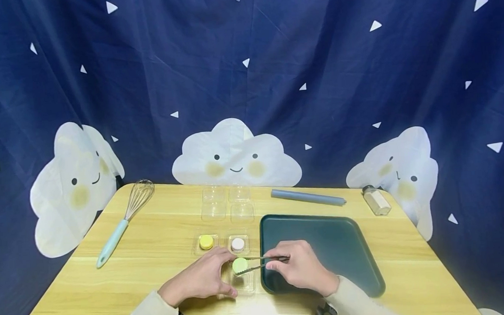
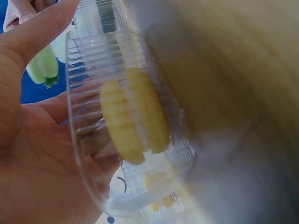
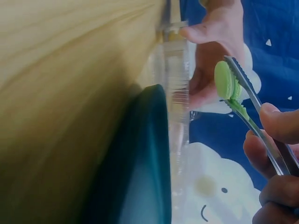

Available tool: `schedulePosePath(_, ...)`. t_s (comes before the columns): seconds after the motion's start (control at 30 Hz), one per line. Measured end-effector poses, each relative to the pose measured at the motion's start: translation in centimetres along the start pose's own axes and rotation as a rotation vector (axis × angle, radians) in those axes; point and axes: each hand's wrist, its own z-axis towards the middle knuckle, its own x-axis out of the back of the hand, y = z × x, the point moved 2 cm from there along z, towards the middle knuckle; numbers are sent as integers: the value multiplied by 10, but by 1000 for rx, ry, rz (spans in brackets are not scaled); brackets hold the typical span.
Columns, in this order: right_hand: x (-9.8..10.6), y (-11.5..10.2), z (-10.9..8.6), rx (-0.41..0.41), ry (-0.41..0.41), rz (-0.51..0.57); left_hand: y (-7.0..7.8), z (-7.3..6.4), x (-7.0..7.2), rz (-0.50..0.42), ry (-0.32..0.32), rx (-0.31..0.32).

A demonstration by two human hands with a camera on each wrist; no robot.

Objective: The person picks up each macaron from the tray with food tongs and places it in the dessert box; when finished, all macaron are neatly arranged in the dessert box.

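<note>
My right hand [image 1: 299, 265] grips metal tongs [image 3: 261, 126], their serrated tips pinching a light green macaron [image 1: 240, 265]. In the head view the macaron hangs over a clear plastic tray [image 1: 247, 287]. My left hand [image 1: 203, 276] holds this tray, thumb at the near edge and fingers at the far side. The left wrist view shows a yellow macaron [image 2: 135, 116] standing in the tray beside the palm; from the head view the left hand hides it. Just beyond lie another yellow macaron [image 1: 206, 242] and a whitish macaron [image 1: 237, 245] in clear compartments.
A dark green tray [image 1: 317, 226] lies under and beyond the right hand. Empty clear plastic compartments [image 1: 227, 209] sit farther back. A whisk [image 1: 122, 228] lies at left, a grey-blue rod [image 1: 308, 197] at the back, and a dark-capped bottle [image 1: 377, 201] at back right.
</note>
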Motion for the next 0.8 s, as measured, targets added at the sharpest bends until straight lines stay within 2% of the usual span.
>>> schedulePosePath(0.43,-9,5,-6,-75,-85,-28,0,-1,1,10,8,12)
schedulePosePath(0.6,-12,6,-7,-36,-119,-97,0,-1,1,7,5,18)
schedulePosePath(0.8,-16,8,-7,-14,-138,-106,-1,-1,-1,16,-7,29)
